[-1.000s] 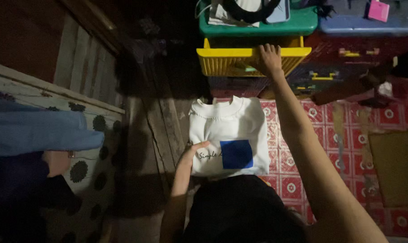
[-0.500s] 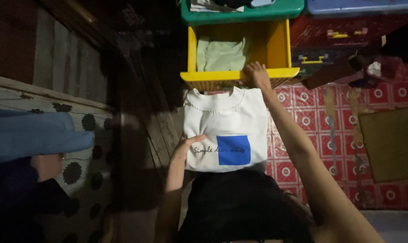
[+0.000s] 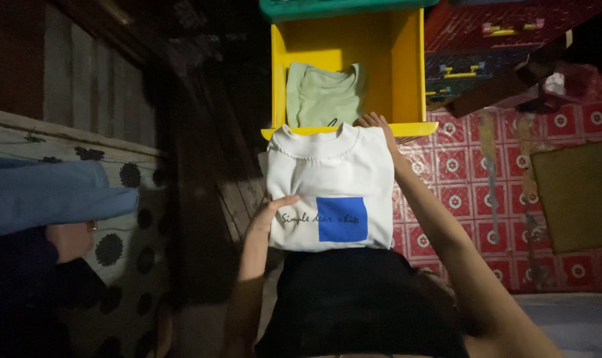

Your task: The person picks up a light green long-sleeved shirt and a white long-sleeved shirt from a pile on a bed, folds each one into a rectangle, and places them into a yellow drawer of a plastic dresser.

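A folded white shirt (image 3: 331, 179) with a blue square and dark script on its front lies in front of me, its collar toward a yellow drawer. My left hand (image 3: 267, 215) grips the shirt's lower left edge, thumb on top. My right hand (image 3: 375, 124) rests at the shirt's upper right corner, against the front rim of the yellow plastic drawer (image 3: 410, 66). The drawer stands pulled out, with a folded pale green garment (image 3: 322, 95) lying inside it on the left.
A green bin (image 3: 334, 8) sits above the drawer. Red and dark plastic crates (image 3: 486, 40) stand to the right on a red patterned floor mat (image 3: 460, 179). A brown mat (image 3: 576, 195) lies far right. On the left, a dotted mattress (image 3: 125, 225) holds a blue cloth (image 3: 42, 195).
The yellow drawer has slid out toward me, revealing the green garment. My right hand came back with the drawer front to the shirt's top corner. The left hand kept its hold.
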